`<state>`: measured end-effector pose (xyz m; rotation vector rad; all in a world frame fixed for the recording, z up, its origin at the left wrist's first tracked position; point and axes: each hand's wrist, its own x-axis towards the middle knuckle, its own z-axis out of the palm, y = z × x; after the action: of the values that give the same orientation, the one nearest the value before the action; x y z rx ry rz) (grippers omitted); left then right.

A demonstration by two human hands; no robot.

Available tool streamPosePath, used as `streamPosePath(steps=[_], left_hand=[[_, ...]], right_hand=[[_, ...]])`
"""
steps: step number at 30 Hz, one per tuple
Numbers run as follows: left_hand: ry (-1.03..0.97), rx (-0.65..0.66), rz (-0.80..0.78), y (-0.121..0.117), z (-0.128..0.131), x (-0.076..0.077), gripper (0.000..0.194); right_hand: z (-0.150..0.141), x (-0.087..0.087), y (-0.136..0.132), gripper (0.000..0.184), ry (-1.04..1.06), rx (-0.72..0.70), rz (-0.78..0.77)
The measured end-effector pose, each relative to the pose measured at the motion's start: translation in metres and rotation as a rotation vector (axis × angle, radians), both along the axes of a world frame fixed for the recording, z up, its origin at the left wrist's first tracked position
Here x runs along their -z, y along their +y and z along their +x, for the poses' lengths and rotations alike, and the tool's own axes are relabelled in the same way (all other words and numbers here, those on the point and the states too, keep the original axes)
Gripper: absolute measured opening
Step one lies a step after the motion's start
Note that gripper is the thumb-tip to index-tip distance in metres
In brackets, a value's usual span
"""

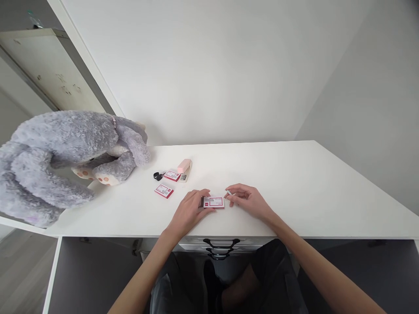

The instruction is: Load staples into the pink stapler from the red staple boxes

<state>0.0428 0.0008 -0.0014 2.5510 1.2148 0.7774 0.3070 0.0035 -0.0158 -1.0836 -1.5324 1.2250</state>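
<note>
Left hand (187, 208) curled round the left part of a small red-and-white box (214, 202): fingers along the far side, thumb along the near side, gap about as wide as the box. Box lies at the near middle of the white table (304, 187), between the hands, label up. Dark patch at its left end; can't tell if tray or shadow. Right hand (250, 201) just right of the box, thumb and forefinger nearly together on a small pale strip (229, 192), other fingers loosely bent.

Handling, my judgement: light left grip, since the box looks like thin card and could crush; box best flat and square to the right hand. Right pinch firm but not hard, so the strip doesn't twist or snap; small, straight movements near the box end.

Farther left: pink stapler (184, 165), a box beside it (172, 175), another box nearer (163, 191), small black item (158, 176). Grey plush toy (65, 135) at far left.
</note>
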Motion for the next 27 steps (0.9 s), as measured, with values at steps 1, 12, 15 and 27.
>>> streamPosePath(steps=[1, 12, 15, 27], left_hand=[[0.009, 0.013, -0.012, 0.0, 0.001, -0.001, 0.046], [-0.009, -0.317, -0.034, -0.001, 0.006, -0.001, 0.037], [-0.037, -0.296, -0.159, 0.0, 0.004, -0.002, 0.035], [-0.239, -0.226, -0.437, 0.004, 0.042, -0.007, 0.032]], right_hand=[[0.0, 0.002, 0.001, 0.039, -0.001, 0.053, 0.006], [-0.001, 0.003, 0.001, 0.032, -0.117, 0.162, 0.086], [-0.002, 0.002, 0.001, 0.03, -0.134, 0.146, 0.133], [-0.009, 0.001, 0.0, 0.024, -0.253, 0.022, 0.35]])
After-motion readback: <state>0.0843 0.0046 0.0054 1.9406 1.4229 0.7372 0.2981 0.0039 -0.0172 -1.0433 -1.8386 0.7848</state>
